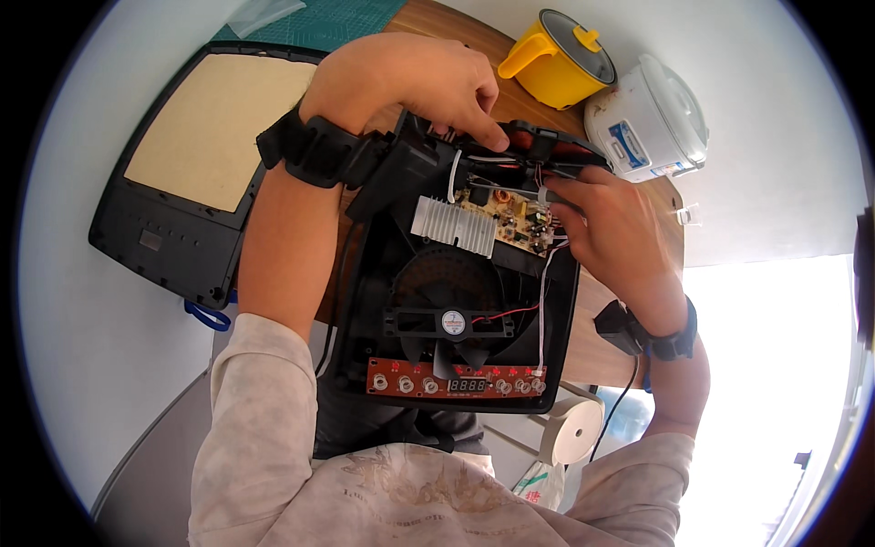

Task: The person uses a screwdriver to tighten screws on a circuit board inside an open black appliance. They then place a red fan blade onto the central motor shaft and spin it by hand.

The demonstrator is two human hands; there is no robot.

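Observation:
An opened induction cooker base (355, 365) stretches in front of me, its black shell tilted toward my lap. Inside are a finned heat sink (453, 228), a circuit board (519, 219), a fan (453, 322) and a brown control board (456, 378). At the far end stands a dark disc-shaped part (540, 141) with a reddish surface. My left hand (456, 96) reaches over this disc's left edge, its fingers curled and partly hidden. My right hand (615, 219) is pinched beside wires at the circuit board's right side. A thin grey rod or wire (508, 189) runs toward its fingertips.
At the left lies the detached black top cover (128, 219) with a beige panel. A yellow pot (556, 68) and a white rice cooker (643, 118) stand at the far right. Behind is a green mat (319, 25). A white stool (574, 430) stands below the table.

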